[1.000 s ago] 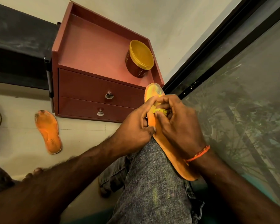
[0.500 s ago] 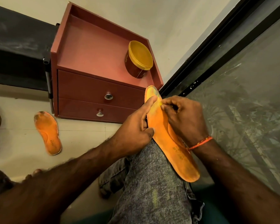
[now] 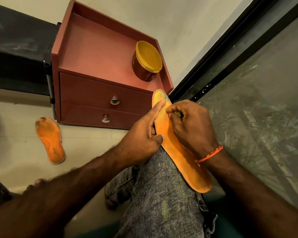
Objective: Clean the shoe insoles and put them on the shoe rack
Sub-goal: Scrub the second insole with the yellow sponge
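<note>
Right hand slid up insole; left hand steadies.

Matt foam-like insole; glossy drawer fronts; shiny metal knobs; mottled cloth trouser.

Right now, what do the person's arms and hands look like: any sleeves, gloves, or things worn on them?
Both forearms are bare, with no sleeves in view and no gloves. The left hand wears nothing that shows: no ring, watch or band. The right hand has a thin orange thread band tied round its wrist, with a small knot or loose end on the inner side. Both forearms show hair.
</note>
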